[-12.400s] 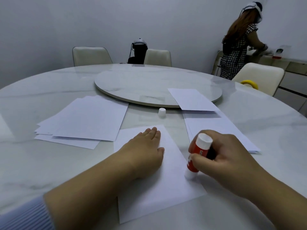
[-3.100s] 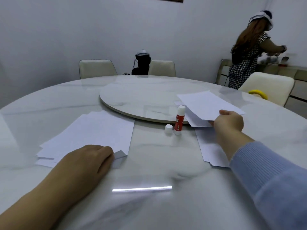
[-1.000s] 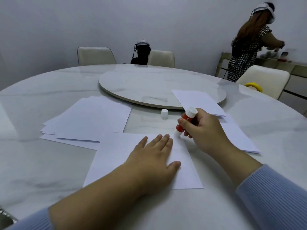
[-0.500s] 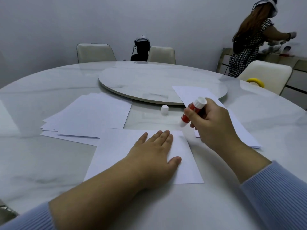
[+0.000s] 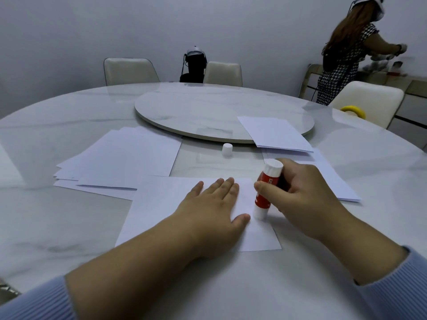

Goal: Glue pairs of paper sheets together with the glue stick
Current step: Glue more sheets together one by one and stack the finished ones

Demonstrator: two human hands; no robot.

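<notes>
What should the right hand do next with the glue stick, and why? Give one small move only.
Probably draw the glue stick along the right edge of the sheet, toward the near corner. The right hand grips it upright, its white tip down on the paper near that edge, and the left hand lies flat on the sheet, pinning it. The cap stands off to the side.

Chairs (image 5: 130, 70), turntable (image 5: 208, 107), distant person (image 5: 342, 54).

Red-and-white glue stick (image 5: 265, 190) stands nearly upright, tip on white sheet (image 5: 161, 204).
</notes>
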